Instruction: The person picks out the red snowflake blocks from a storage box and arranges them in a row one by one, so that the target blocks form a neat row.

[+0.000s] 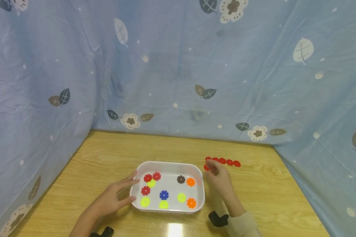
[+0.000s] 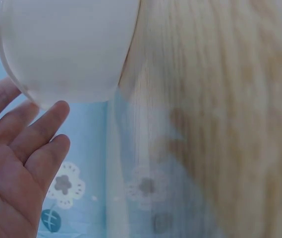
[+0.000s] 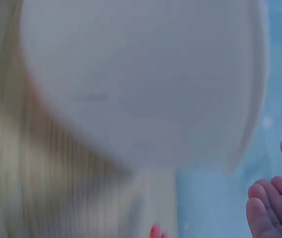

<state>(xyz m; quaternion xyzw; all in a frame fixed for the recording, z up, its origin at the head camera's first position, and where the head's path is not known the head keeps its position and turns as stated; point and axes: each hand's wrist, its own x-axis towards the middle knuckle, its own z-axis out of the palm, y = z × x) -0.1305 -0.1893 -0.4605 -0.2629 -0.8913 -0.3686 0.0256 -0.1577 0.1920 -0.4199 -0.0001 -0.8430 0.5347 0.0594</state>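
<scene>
A white plastic tub (image 1: 167,210) stands on the table, holding loose snowflake discs: several red and yellow ones, a blue disc (image 1: 164,195), a dark brown disc (image 1: 181,179) and two orange ones. My left hand (image 1: 114,196) is at the tub's left end, its spread fingers right at the rim; the left wrist view shows their tips against the white wall. To the right of the tub is my right hand (image 1: 222,181), fingers gently bent, thumb apart, nothing seen between them. It partly covers a group of red snowflake discs (image 1: 229,162) lying in a row.
The wooden table (image 1: 115,148) is bounded at the back and sides by a blue patterned curtain (image 1: 166,82). Black wrist mounts (image 1: 218,219) show near both wrists. A bright light reflection lies on the wood in front of the tub.
</scene>
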